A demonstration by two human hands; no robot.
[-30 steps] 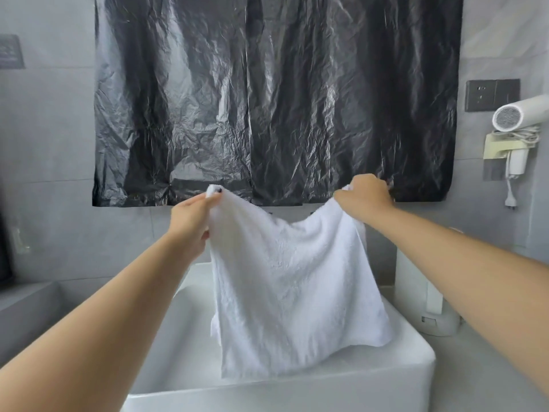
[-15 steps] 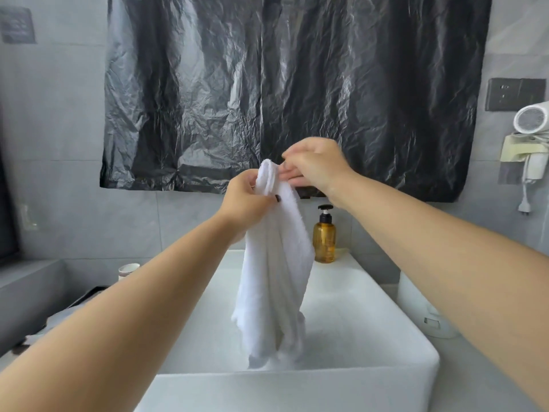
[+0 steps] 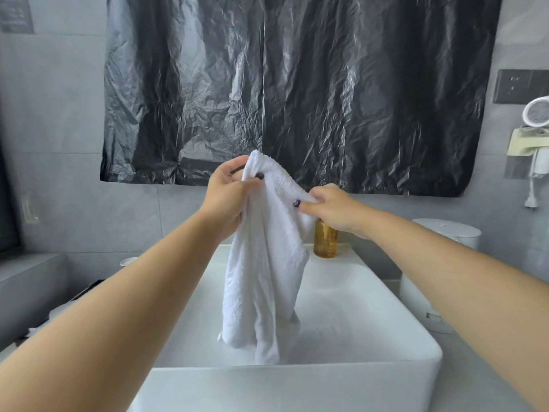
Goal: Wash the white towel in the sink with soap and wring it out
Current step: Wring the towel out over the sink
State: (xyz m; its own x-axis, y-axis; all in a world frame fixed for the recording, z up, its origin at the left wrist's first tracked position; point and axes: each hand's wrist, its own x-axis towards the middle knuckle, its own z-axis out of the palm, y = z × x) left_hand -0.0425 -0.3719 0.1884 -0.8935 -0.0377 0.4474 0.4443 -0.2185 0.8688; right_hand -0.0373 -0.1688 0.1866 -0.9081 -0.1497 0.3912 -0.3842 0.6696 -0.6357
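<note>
The white towel [image 3: 264,263], spread wide a second ago, now hangs bunched over the sink [image 3: 386,331]; left hand [image 3: 227,200] and right hand [image 3: 335,208] fingers pinch its top, likely still unwashed.

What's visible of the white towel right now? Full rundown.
The white towel is terry cloth, gathered into a loose vertical bundle with soft folds. The left hand grips its top corner; the right hand pinches an edge slightly lower, to the right. It hangs over the white sink, its lower end reaching into the basin. It hides part of the amber bottle behind it. Wet or dry: can't tell.
</note>
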